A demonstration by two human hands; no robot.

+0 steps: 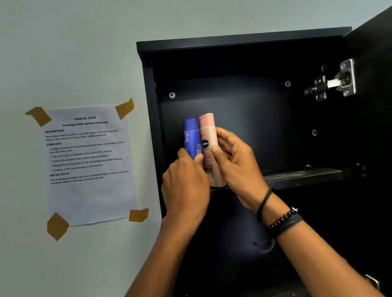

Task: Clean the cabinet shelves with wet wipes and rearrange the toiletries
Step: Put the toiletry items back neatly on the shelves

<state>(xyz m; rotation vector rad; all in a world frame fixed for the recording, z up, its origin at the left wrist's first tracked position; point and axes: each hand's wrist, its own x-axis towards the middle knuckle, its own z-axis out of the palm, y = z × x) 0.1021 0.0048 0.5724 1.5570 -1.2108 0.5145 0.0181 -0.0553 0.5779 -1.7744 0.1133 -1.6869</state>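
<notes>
A black cabinet (239, 38) hangs on a pale grey-green wall (58, 42), its door (388, 128) swung open to the right on a metal hinge (335, 83). Inside, a dark shelf (302, 176) runs across the upper compartment, with a faint dusty sheen on its bare right part. Screw heads (172, 95) dot the back panel.

Two bottles stand upright at the left end of that shelf, touching side by side: a blue bottle (191, 134) nearest the cabinet's left wall and a pink bottle (207, 130) just to its right, a round dark logo on its front. The left grip (184, 181) wraps the lower part of the blue bottle, thumb lying at the seam between the two. The right grip (236, 161) holds the pink bottle, thumb pressed on its front and fingers curled behind. The right wrist wears a beaded bracelet (281, 219) and a thin black band (263, 201).

The compartment below the shelf is too dark to read. Left of the cabinet, a printed paper sheet (91, 195) is stuck to the wall with brown tape (39, 116) at its four corners.
</notes>
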